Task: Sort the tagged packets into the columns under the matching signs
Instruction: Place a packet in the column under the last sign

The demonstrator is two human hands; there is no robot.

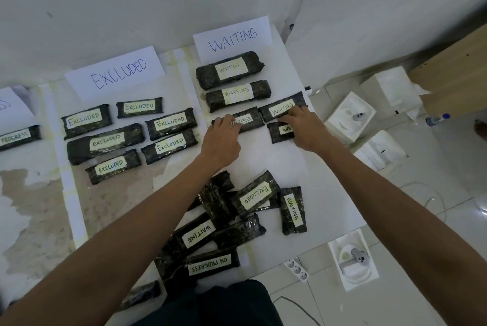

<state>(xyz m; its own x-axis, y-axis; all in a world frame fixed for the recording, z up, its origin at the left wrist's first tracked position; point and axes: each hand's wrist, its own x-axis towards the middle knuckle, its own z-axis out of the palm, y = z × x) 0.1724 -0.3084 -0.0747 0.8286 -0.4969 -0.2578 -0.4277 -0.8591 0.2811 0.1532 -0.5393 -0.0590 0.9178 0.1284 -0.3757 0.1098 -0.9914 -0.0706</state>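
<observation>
Dark wrapped packets with paper tags lie on a white sheet (263,159). Under the WAITING sign (233,37) are two stacked packets (229,70), then a row of two. My left hand (224,138) curls its fingers over the left end of the middle WAITING packet (249,120). My right hand (304,129) covers the right part of a small WAITING packet (279,133), thumb at its near edge, fingers reaching the packet above (282,109). Several packets sit under the EXCLUDED sign (118,72). A mixed pile (226,223) lies near me.
An ON PROGRESS packet (18,137) lies at the far left under a partly seen sign. White foam boxes (350,115) and a power strip (296,269) sit on the floor to the right. A wooden board (456,75) stands at the far right. The wall runs behind the signs.
</observation>
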